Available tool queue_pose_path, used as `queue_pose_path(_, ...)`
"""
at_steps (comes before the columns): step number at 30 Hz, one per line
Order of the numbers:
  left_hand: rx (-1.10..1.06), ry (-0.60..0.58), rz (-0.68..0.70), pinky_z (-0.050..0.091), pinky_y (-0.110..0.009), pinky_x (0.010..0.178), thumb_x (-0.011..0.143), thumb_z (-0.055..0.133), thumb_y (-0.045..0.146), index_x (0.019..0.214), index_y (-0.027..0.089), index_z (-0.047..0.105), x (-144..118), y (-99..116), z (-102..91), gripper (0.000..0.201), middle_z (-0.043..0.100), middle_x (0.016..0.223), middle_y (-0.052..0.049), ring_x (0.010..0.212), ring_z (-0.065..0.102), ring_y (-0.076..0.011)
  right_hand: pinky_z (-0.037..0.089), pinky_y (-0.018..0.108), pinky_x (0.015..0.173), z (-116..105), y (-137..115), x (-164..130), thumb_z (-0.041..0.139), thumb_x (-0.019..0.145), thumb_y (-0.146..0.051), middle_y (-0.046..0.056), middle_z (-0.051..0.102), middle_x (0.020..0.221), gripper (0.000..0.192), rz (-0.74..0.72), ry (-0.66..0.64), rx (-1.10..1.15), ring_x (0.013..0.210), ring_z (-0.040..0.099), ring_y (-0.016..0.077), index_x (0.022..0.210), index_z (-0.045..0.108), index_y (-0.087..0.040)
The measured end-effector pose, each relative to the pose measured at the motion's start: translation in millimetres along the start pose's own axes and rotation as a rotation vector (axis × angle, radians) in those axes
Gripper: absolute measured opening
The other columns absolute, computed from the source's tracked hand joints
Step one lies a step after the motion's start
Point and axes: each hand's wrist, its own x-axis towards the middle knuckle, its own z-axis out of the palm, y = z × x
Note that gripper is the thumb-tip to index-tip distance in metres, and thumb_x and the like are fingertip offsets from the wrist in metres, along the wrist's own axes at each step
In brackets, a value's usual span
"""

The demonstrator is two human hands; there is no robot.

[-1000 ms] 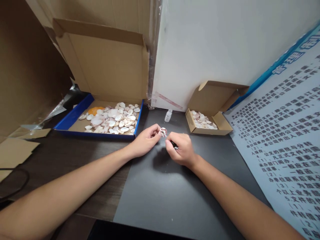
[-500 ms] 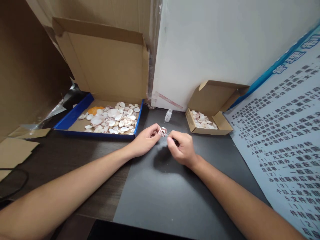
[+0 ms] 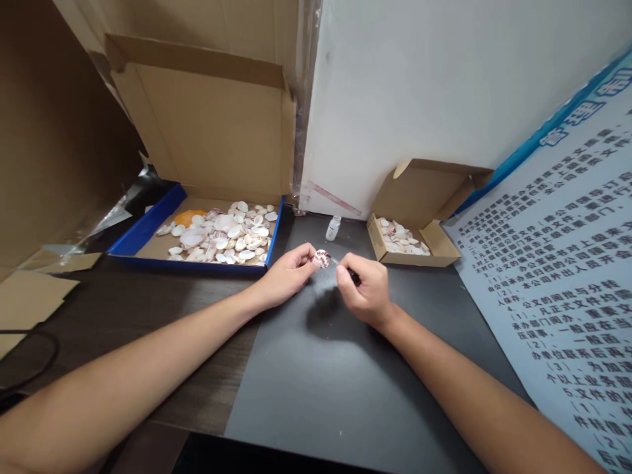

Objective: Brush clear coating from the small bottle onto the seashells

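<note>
Between the thumb and fingers of my left hand [image 3: 288,278] is a seashell [image 3: 321,259], white with reddish-brown markings, held just above the grey mat. My right hand [image 3: 366,289] is closed around a small brush [image 3: 334,261] with a dark handle, mostly hidden by the fingers. Its thin tip points left at the shell's right edge; whether it touches I cannot tell. Behind the hands stands a small clear bottle [image 3: 333,228] with a pale label and no cap on it.
A blue-edged cardboard box [image 3: 197,264] with its lid up holds many shells [image 3: 224,230] at the left. To the right, a smaller cardboard box [image 3: 439,253] holds more shells. A printed sheet [image 3: 557,263] borders the grey mat [image 3: 296,388] on the right.
My right hand has shifted slightly right, drawing the brush a little away from the shell. The shell has tilted so more of its patterned face shows.
</note>
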Motion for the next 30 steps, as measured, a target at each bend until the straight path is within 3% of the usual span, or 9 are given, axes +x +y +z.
queue_pose_path(3, -0.006, -0.003, 0.001, 0.023, -0.022, 0.044, 0.088, 0.055, 0.035, 0.078, 0.02, 0.043, 0.5, -1.9, -0.5, 0.022, 0.038, 0.055, 0.009, 0.044, 0.033, -0.0064, 0.03, 0.025, 0.05, 0.3, 1.4, 0.3, 0.047, 0.086, -0.02, -0.004, 0.04, 0.052, 0.026, -0.008, -0.05, 0.013, 0.047, 0.035, 0.0098, 0.06, 0.043, -0.021)
queue_pose_path(6, 0.0, -0.006, -0.013, 0.022, -0.021, 0.043, 0.088, 0.055, 0.035, 0.078, 0.02, 0.042, 0.7, -2.6, -0.8, 0.022, 0.036, 0.054, 0.009, 0.043, 0.033, -0.0064, 0.03, 0.024, 0.049, 0.3, 2.9, 0.6, 0.046, 0.088, -0.022, -0.005, 0.04, 0.052, 0.027, 0.097, 0.036, -0.021, 0.047, 0.036, 0.0097, 0.061, 0.043, -0.021)
queue_pose_path(11, -0.007, -0.01, -0.013, 0.022, -0.021, 0.042, 0.088, 0.054, 0.035, 0.079, 0.02, 0.043, 0.4, -0.9, -0.3, 0.021, 0.037, 0.055, 0.009, 0.043, 0.032, -0.0062, 0.03, 0.023, 0.048, 1.2, 4.0, -1.1, 0.047, 0.087, -0.021, -0.005, 0.039, 0.052, 0.027, 0.054, -0.011, 0.053, 0.046, 0.035, 0.0092, 0.06, 0.042, -0.021)
queue_pose_path(15, -0.014, -0.014, -0.038, 0.024, -0.02, 0.042, 0.088, 0.055, 0.037, 0.079, 0.02, 0.042, 0.2, -1.2, -0.1, 0.023, 0.034, 0.05, 0.01, 0.041, 0.031, -0.0065, 0.03, 0.024, 0.049, 3.3, 5.6, -3.5, 0.045, 0.089, -0.022, -0.005, 0.038, 0.053, 0.028, 0.127, 0.061, 0.03, 0.047, 0.035, 0.0097, 0.061, 0.042, -0.021)
queue_pose_path(19, -0.035, -0.02, -0.024, 0.025, -0.019, 0.042, 0.088, 0.054, 0.038, 0.079, 0.02, 0.042, 0.3, -4.0, -0.8, 0.023, 0.036, 0.052, 0.01, 0.041, 0.032, -0.0063, 0.031, 0.024, 0.05, 3.9, 6.3, -4.3, 0.047, 0.087, -0.021, -0.004, 0.042, 0.054, 0.025, 0.024, -0.055, 0.051, 0.048, 0.036, 0.0097, 0.061, 0.044, -0.021)
queue_pose_path(23, -0.041, -0.006, -0.026, 0.026, -0.018, 0.043, 0.087, 0.055, 0.037, 0.078, 0.021, 0.041, 0.4, -4.0, -1.2, 0.023, 0.036, 0.052, 0.01, 0.042, 0.032, -0.0061, 0.031, 0.024, 0.05, 2.0, 6.4, -2.6, 0.045, 0.089, -0.023, -0.004, 0.04, 0.054, 0.027, 0.123, 0.029, 0.021, 0.048, 0.036, 0.01, 0.062, 0.044, -0.021)
queue_pose_path(27, -0.048, -0.001, -0.047, 0.025, -0.018, 0.042, 0.087, 0.055, 0.035, 0.077, 0.021, 0.041, 0.3, -1.5, -1.2, 0.022, 0.036, 0.05, 0.01, 0.041, 0.032, -0.0063, 0.03, 0.024, 0.05, 2.0, 7.0, -2.7, 0.047, 0.087, -0.021, -0.005, 0.04, 0.054, 0.026, 0.049, -0.06, 0.084, 0.048, 0.035, 0.0094, 0.061, 0.043, -0.02)
queue_pose_path(30, -0.067, -0.003, -0.047, 0.025, -0.019, 0.042, 0.086, 0.056, 0.034, 0.076, 0.021, 0.041, 0.7, -1.6, -1.5, 0.022, 0.036, 0.049, 0.01, 0.041, 0.032, -0.0063, 0.03, 0.023, 0.051, 2.8, 8.4, -3.0, 0.046, 0.089, -0.022, -0.005, 0.039, 0.055, 0.027, 0.125, -0.017, 0.087, 0.049, 0.037, 0.0098, 0.063, 0.043, -0.02)
